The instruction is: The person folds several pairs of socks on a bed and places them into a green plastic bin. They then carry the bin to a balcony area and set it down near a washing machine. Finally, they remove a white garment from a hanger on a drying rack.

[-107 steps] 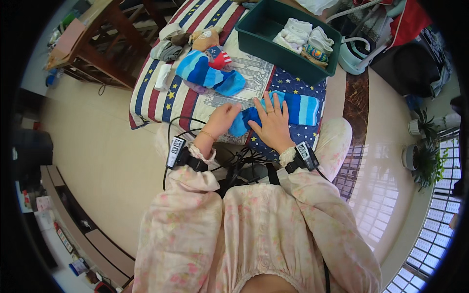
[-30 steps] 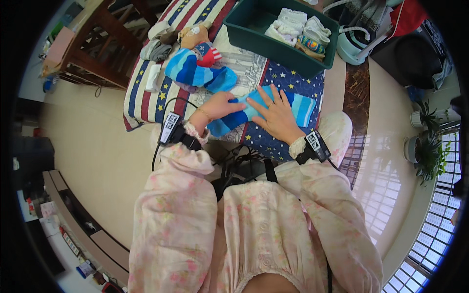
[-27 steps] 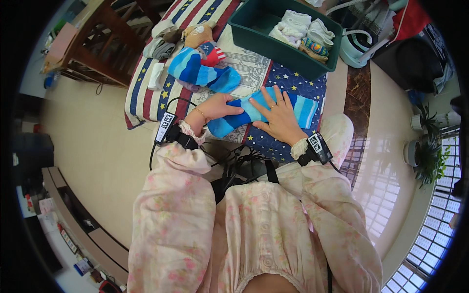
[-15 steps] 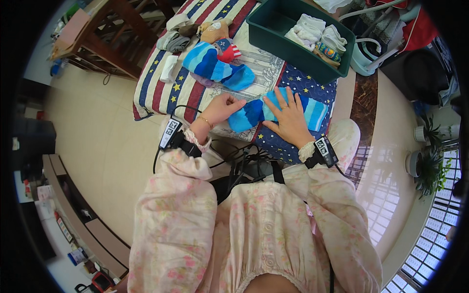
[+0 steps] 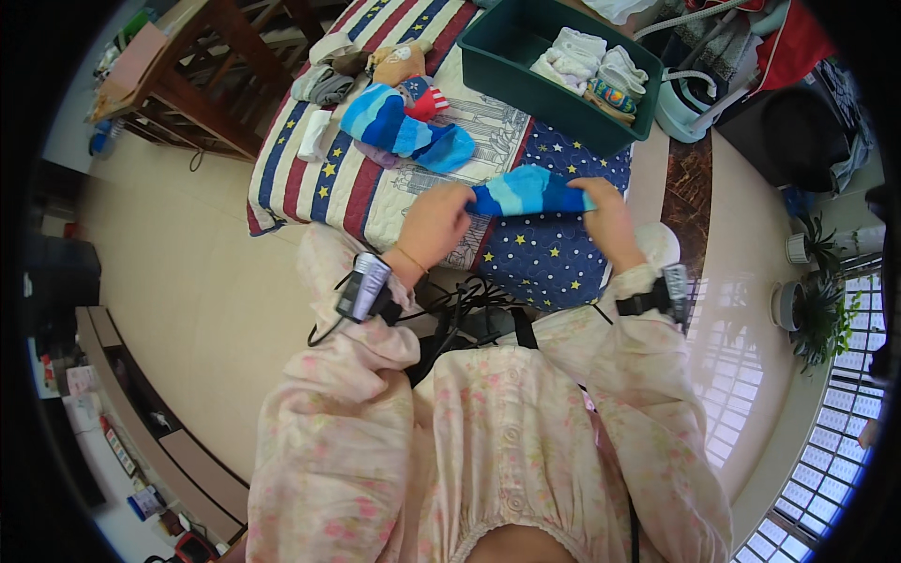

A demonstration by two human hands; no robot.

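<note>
A blue sock with light and dark stripes is stretched sideways between my two hands over the quilted cover. My left hand grips its left end, fingers closed. At the other end, my right hand pinches the sock between thumb and fingers. Beyond my left hand a matching striped blue sock lies flat on the cover. Around it are a brown sock or cloth piece, a red-and-blue piece, grey bundled socks and a small white folded piece.
A dark green bin holding folded white bundles stands at the back right of the quilt. A wooden chair is at the far left. Potted plants stand by the window at right. Black cables hang near my lap.
The sock lay flat under my right palm; now both hands hold it by its ends, and it is narrower, lifted or folded lengthwise. The view has shifted slightly.
</note>
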